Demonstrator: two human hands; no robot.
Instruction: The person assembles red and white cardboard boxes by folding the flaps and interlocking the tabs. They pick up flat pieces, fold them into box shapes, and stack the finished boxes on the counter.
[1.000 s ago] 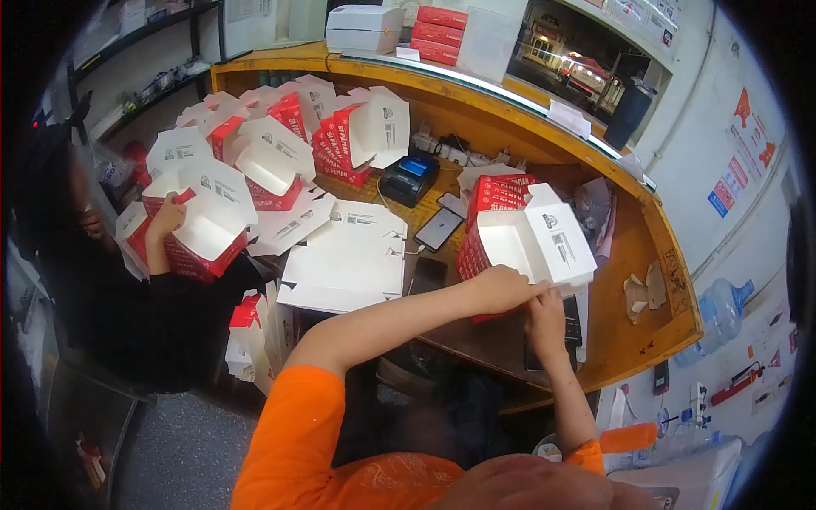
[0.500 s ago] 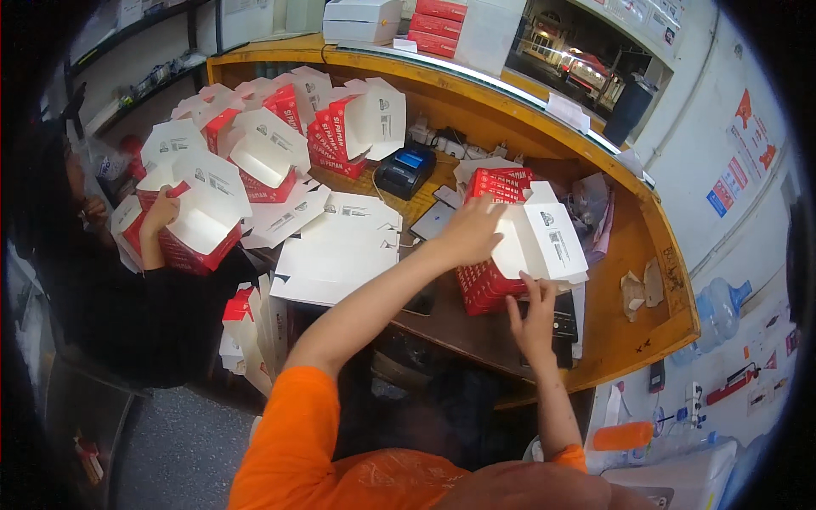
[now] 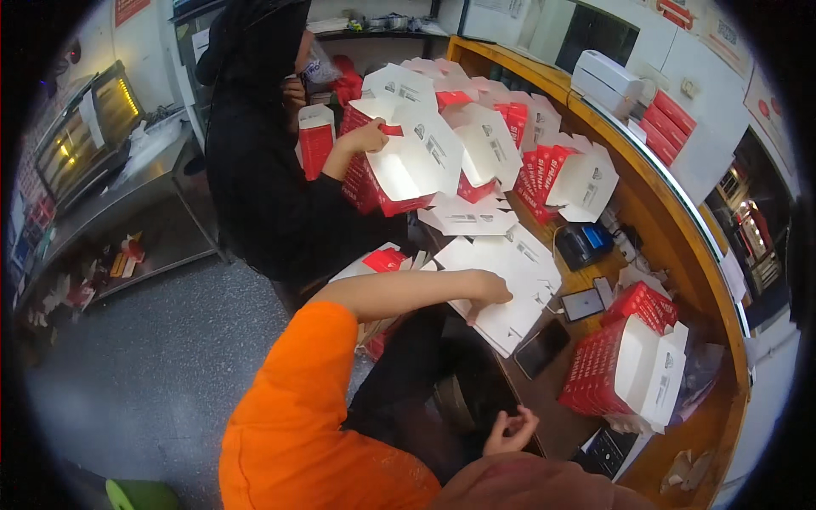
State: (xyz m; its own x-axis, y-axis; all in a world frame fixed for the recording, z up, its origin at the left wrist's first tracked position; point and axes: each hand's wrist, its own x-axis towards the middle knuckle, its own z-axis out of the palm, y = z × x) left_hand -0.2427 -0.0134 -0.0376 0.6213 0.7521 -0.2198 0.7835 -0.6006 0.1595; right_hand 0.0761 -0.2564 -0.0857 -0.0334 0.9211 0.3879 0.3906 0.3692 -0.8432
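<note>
My left hand (image 3: 486, 291) is at the near edge of a stack of flat white carton blanks (image 3: 529, 270), its fingers bent over the top one and its thumb at the edge. Low over the table's front edge, my right hand (image 3: 510, 431) is held up with loosely curled fingers apart and nothing in it. To its right a red and white folded carton box (image 3: 595, 367) stands with its lid flap up. Another person's hand (image 3: 368, 138) holds the rim of an open red and white box (image 3: 408, 166) at the far left of the table.
Several more open boxes (image 3: 484, 140) crowd the far end. Beside the blanks lie a dark phone (image 3: 541, 348), a lit phone (image 3: 583, 304) and a small black printer (image 3: 585, 245). A raised wooden counter edge (image 3: 680, 221) curves along the right. The other person sits at the left.
My view has swung left. Both hands have left the box at the right. My left hand has moved to the flat blanks; my right hand has drawn back toward me.
</note>
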